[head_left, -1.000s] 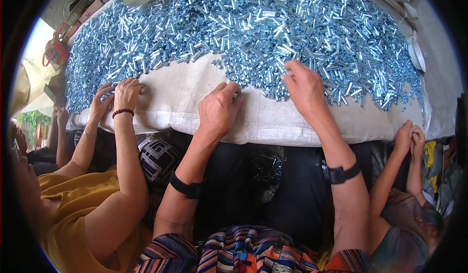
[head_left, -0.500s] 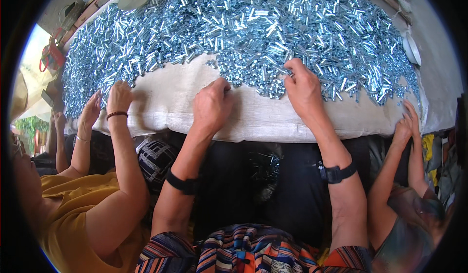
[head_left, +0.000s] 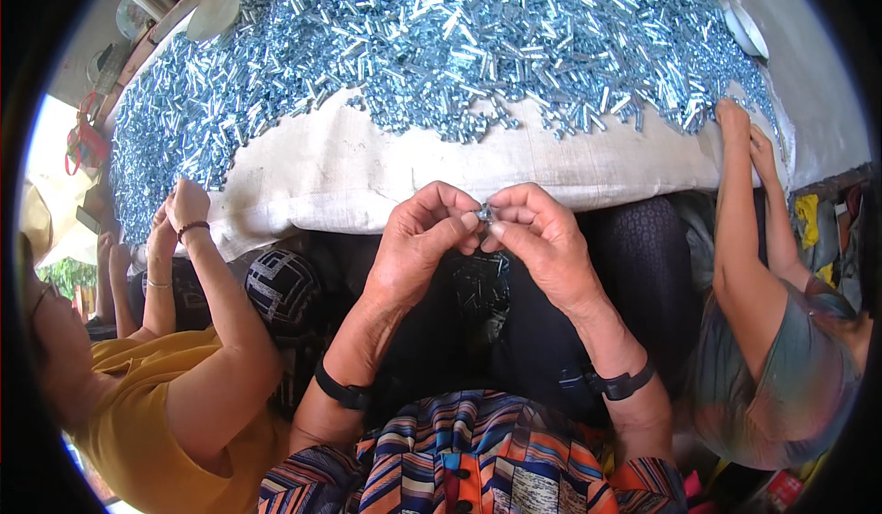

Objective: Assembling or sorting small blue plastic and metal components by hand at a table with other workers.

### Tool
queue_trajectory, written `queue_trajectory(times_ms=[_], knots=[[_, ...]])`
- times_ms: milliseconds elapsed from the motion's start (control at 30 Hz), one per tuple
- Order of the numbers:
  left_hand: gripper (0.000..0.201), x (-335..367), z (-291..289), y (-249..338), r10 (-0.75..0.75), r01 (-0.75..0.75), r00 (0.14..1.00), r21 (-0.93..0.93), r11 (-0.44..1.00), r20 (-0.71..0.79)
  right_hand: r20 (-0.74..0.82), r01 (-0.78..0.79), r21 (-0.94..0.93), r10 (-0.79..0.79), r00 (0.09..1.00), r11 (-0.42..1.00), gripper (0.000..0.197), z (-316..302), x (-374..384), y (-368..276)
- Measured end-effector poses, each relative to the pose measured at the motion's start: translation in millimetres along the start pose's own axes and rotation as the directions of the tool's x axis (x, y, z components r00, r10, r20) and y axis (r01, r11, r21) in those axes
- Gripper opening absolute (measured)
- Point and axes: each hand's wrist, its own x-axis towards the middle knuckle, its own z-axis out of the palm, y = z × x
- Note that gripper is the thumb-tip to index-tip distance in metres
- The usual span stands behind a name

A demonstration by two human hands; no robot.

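My left hand [head_left: 412, 243] and my right hand [head_left: 544, 243] meet above my lap, just in front of the cloth's near edge. Between their fingertips they pinch a small shiny metal part [head_left: 484, 212]; the fingers cover much of it, so I cannot tell if it is one piece or two joined. Beyond them spreads a broad heap of small silvery-blue metal pieces [head_left: 459, 45], some long and tube-like, others short and stubby. The heap lies on a whitish woven cloth [head_left: 367, 179].
On the left, a person in a mustard top [head_left: 156, 395] has both hands at the heap's edge. Another person's forearm [head_left: 740, 202] reaches to it on the right. White dishes [head_left: 213, 11] [head_left: 745, 29] stand along the rim. More metal pieces [head_left: 482, 289] lie low between my knees.
Both my hands have drawn back from the heap's near edge and come together over my lap, now with a metal part between their fingertips. The view has shifted slightly.
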Motion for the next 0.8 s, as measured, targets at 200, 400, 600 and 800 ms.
queue_trajectory(times_ms=[200,400,600,800], knots=[[0.006,-8,7,-1,-0.02,0.02,1.0,-0.002,1.0,0.002,-0.011,0.07,-0.17,-0.073,0.997,0.983,0.021,-7,-20,-1],[0.007,-13,6,-2,-0.051,0.052,0.999,-0.064,0.997,0.012,-0.02,0.139,-0.203,-0.146,0.989,0.969,0.013,-10,-27,-4],[0.01,-15,11,-2,-0.031,0.032,0.999,-0.028,0.999,0.036,-0.034,0.152,-0.198,-0.161,0.986,0.968,0.011,-10,-35,-7],[0.009,-17,16,2,-0.038,0.038,0.998,0.015,0.999,0.051,-0.057,0.196,-0.188,-0.21,0.976,0.962,0.01,-11,-38,-3]])
